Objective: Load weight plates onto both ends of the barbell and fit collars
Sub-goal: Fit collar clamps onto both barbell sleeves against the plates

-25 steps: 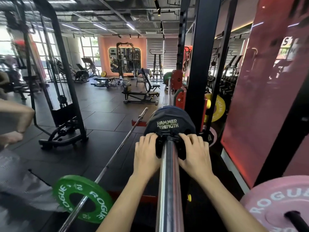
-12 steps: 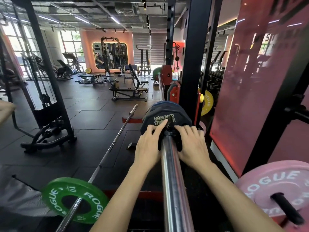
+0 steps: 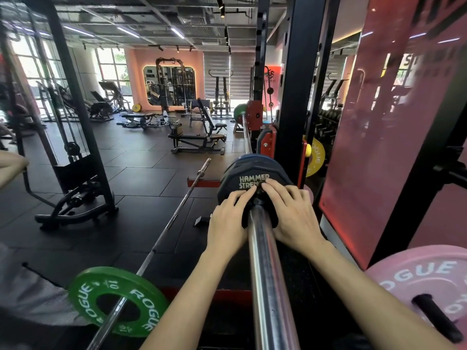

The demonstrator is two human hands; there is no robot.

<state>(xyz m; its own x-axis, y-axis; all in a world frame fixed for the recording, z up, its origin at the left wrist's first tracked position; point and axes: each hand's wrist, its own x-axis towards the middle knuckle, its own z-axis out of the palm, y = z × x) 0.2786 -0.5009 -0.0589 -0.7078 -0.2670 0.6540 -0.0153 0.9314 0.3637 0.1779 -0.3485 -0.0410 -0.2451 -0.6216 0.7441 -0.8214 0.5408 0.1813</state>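
Observation:
A chrome barbell sleeve point(image 3: 265, 274) runs away from me in the rack. A dark Hammer Strength plate point(image 3: 242, 170) sits on it, with a blue plate edge behind. A black collar point(image 3: 257, 213) rings the sleeve against that plate. My left hand point(image 3: 227, 221) grips the collar's left side. My right hand point(image 3: 290, 213) grips its right side, fingers reaching over the plate's hub. The far end of the bar carries a green plate point(image 3: 238, 112).
A second barbell point(image 3: 161, 243) with a green Rogue plate point(image 3: 116, 299) lies on the floor to the left. A pink Rogue plate point(image 3: 424, 279) hangs on a peg at right, a yellow one point(image 3: 317, 155) behind the black rack upright point(image 3: 290, 109). Another person's arm point(image 3: 10, 165) shows at left.
Both hands stayed on the collar and slid a little further toward the plate; my right fingers now lie over the plate's hub. The camera view shifted slightly.

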